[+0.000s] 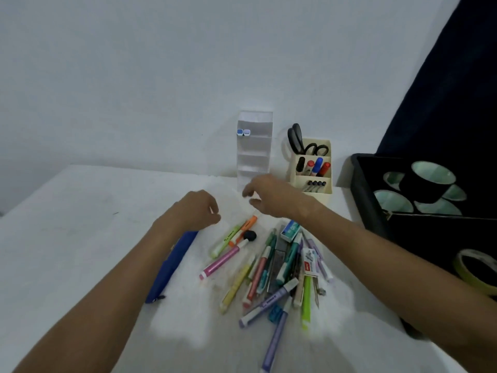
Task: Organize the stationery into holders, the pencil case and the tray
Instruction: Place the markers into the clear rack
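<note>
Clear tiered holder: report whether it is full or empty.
Nearly empty. The clear tiered holder stands upright against the wall with only two blue-capped items in an upper tier; the tiers below show nothing.

A heap of coloured pens lies on the white table, with a blue pencil case flat just to its left. Behind stand a clear tiered holder and a cream holder with scissors and markers; a black tray with tape rolls sits right.
</note>
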### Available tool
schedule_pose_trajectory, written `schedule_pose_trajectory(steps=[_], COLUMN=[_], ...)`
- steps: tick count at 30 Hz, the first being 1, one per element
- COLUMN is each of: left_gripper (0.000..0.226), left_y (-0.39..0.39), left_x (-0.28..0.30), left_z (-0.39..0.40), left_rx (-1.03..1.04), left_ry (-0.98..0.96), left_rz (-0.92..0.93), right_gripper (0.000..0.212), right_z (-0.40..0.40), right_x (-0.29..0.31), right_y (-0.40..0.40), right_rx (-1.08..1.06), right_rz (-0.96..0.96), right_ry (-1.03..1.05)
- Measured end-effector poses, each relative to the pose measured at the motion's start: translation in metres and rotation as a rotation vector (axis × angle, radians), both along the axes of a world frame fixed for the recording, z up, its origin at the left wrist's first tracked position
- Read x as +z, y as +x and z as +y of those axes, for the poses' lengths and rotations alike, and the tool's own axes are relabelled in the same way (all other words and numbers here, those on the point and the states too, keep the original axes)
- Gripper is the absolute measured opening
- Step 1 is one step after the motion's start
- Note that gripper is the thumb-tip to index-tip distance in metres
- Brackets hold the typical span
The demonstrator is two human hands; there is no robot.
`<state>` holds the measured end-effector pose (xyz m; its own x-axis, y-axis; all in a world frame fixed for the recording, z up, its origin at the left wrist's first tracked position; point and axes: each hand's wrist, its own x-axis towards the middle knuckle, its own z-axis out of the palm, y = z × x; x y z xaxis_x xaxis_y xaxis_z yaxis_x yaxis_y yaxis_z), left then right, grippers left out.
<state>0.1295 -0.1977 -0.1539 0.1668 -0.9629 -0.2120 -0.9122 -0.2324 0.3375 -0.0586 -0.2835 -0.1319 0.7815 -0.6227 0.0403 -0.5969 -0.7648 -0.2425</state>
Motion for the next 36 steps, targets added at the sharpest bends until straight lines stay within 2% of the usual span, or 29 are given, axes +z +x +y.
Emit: schedule_pose_trajectory(steps=[5, 9, 12, 17, 20, 25, 28, 32, 36], left_gripper=[0.033, 0.032, 0.029, 0.023, 0.019, 0.013, 0.024, 0.031, 0.025], left_y=[-0.004, -0.008, -0.012, -0.014, -0.011, -0.010, -0.008, -0.005, -0.008], left_x=[-0.023, -0.033, -0.036, -0.032, -0.030, -0.021, -0.014, -0.003, 0.025], left_z=[0.017, 0.018, 0.017, 0.017, 0.014, 0.014, 0.013, 0.008, -0.004], left_rx=[0.020, 0.015, 0.022, 0.106, 0.157, 0.199, 0.215, 0.267, 0.265], left_ry=[0.218, 0.222, 0.219, 0.159, 0.084, -0.018, -0.069, -0.200, -0.448], left_rz=[0.144, 0.138, 0.134, 0.092, 0.080, 0.066, 0.054, 0.068, 0.151], right_gripper=[0.040, 0.043, 0.040, 0.038, 0.032, 0.033, 0.032, 0.032, 0.021], right_z=[-0.012, -0.019, -0.024, -0.022, -0.013, -0.001, -0.001, -0.008, -0.026], right_x=[-0.039, -0.046, -0.053, -0.058, -0.056, -0.060, -0.059, -0.044, -0.008], right_y=[-0.006, -0.007, -0.006, -0.002, 0.007, 0.025, 0.029, 0.024, 0.003], right_rx=[-0.051, -0.036, -0.032, 0.044, 0.180, 0.272, 0.274, 0.201, 0.057], right_rz=[0.233, 0.311, 0.299, 0.248, 0.156, 0.258, 0.269, 0.144, -0.203], right_ry=[0.054, 0.029, 0.019, 0.013, 0.115, 0.143, 0.110, 0.131, 0.187])
